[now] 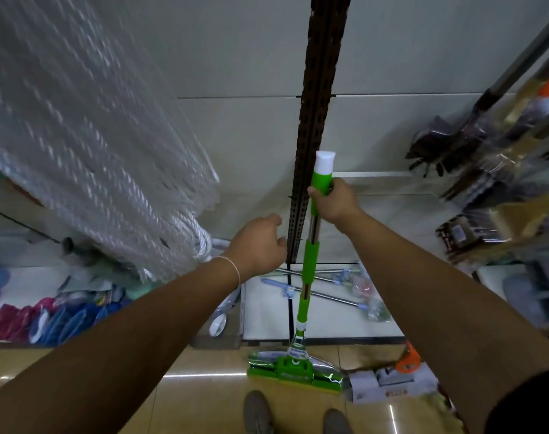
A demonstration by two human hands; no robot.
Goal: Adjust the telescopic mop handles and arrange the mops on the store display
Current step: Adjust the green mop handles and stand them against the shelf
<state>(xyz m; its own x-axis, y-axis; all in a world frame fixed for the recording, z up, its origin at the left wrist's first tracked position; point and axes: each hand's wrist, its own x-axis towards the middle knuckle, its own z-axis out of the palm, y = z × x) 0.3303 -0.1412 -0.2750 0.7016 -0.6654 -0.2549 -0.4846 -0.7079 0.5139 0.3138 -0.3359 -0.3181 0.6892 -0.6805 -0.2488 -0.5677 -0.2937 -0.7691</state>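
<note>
Gripping the green sponge mop (307, 270) upright by its top grip, the right hand (334, 203) clamps it (stiff, likely light); the left hand (259, 242) hovers beside, fingers loosely curled, empty.

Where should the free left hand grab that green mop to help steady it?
Probably the lower green sleeve on the green mop, reached from the left. The pole stands nearly upright, the right hand already grips the top sleeve, and the left hand hangs level with that thicker sleeve, beside it.
</note>
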